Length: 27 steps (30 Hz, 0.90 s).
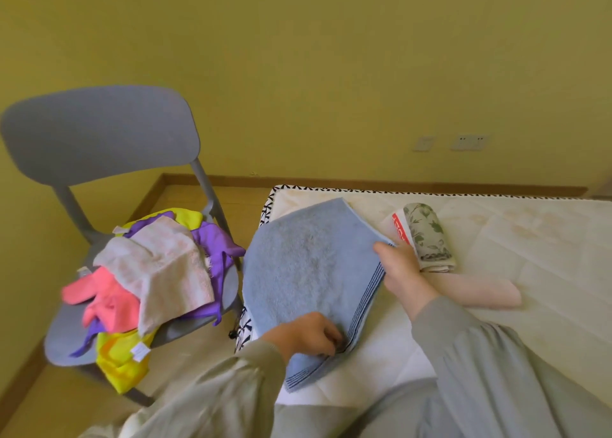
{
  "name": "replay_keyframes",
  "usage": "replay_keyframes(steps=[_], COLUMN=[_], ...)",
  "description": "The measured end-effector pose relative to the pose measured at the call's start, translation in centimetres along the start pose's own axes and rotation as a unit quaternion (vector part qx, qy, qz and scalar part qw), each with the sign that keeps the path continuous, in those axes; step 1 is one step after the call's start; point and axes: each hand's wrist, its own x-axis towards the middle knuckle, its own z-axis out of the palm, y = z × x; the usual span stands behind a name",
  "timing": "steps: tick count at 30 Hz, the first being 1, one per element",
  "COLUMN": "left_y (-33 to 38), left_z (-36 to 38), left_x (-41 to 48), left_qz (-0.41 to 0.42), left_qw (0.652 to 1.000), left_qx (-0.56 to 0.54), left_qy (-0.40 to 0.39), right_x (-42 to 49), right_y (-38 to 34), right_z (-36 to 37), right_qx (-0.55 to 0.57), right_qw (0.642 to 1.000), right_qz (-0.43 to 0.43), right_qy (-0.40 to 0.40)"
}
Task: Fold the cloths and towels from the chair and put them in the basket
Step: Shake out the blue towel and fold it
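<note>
Both grips hold the towel (pixel 308 272) on the bed (pixel 530 239).
At the towel's near edge the left grip (pixel 308 335) pinches it; the right grip (pixel 400 272) clasps its right edge, thumb on top.

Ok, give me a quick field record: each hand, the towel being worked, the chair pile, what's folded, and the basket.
in work: blue towel, spread on the mattress
left hand: grips the towel's near striped edge
right hand: pinches the towel's far striped corner
chair: unfolded pile on the seat: pink cloth, purple cloth, yellow cloth, whitish towel
folded on mattress: floral cloth, pale pink cloth
basket: not in view
</note>
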Motion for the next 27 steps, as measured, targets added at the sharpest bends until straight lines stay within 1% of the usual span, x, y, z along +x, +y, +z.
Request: replay_keyframes(steps=[1, 2, 4, 6, 8, 9, 11, 14, 15, 16, 18, 20, 22, 24, 27], left_y=[0.5, 0.9, 1.6, 2.8, 4.2, 4.8, 6.1, 8.0, 8.7, 9.3, 10.6, 11.5, 12.1, 12.2, 12.2], left_z=[-0.3, -0.9, -3.1, -6.1, -9.3, -11.0, -13.9, -17.5, -18.5, -19.4, -20.6, -21.1, -21.0, -20.6, -19.4], left_x=[-0.3, -0.6, -1.2, -2.7, -4.4, -5.5, -7.6, -10.4, -11.4, -12.4, -14.3, -16.0, -17.2, -17.7, -18.3], left_qz=[-0.002, -0.001, 0.007, 0.014, 0.031, 0.039, 0.055, 0.076, 0.086, 0.100, 0.136, 0.158, 0.162, 0.166, 0.175], left_qw=[1.000, 0.998, 0.986, 0.956, 0.920, 0.904, 0.875, 0.838, 0.836, 0.844, 0.874, 0.898, 0.915, 0.923, 0.912], left_qx=[-0.027, -0.043, -0.049, -0.064, -0.065, -0.058, -0.055, -0.095, -0.121, -0.146, -0.186, -0.198, -0.184, -0.193, -0.261], left_qy=[0.011, 0.043, 0.158, 0.285, 0.384, 0.422, 0.478, 0.532, 0.529, 0.507, 0.428, 0.359, 0.321, 0.288, 0.263], right_x=[-0.3, -0.5, -1.5, -2.7, -4.1, -5.1, -7.4, -10.5, -11.6, -12.6, -14.1, -15.6, -16.6, -17.2, -18.0], right_y=[-1.3, -2.6, -5.5, -8.8, -12.4, -14.4, -18.2, -23.1, -24.3, -25.4, -26.8, -27.7, -28.2, -28.5, -28.5], right_z=[0.4, 0.8, 1.0, 1.0, 0.8, 0.8, 0.7, 0.6, 0.5, 0.5, 0.6, 0.7, 0.9, 1.0, 0.9], right_qx=[-0.002, -0.006, 0.010, -0.005, -0.043, -0.059, -0.093, -0.178, -0.206, -0.230, -0.268, -0.286, -0.280, -0.260, -0.248], right_qw=[1.000, 0.999, 0.995, 0.987, 0.973, 0.965, 0.948, 0.902, 0.885, 0.869, 0.842, 0.824, 0.819, 0.822, 0.824], right_qz=[-0.013, -0.031, -0.077, -0.124, -0.175, -0.206, -0.275, -0.372, -0.395, -0.411, -0.436, -0.458, -0.475, -0.486, -0.492], right_qy=[-0.014, -0.027, -0.060, -0.105, -0.142, -0.149, -0.134, -0.128, -0.138, -0.149, -0.168, -0.172, -0.157, -0.140, -0.131])
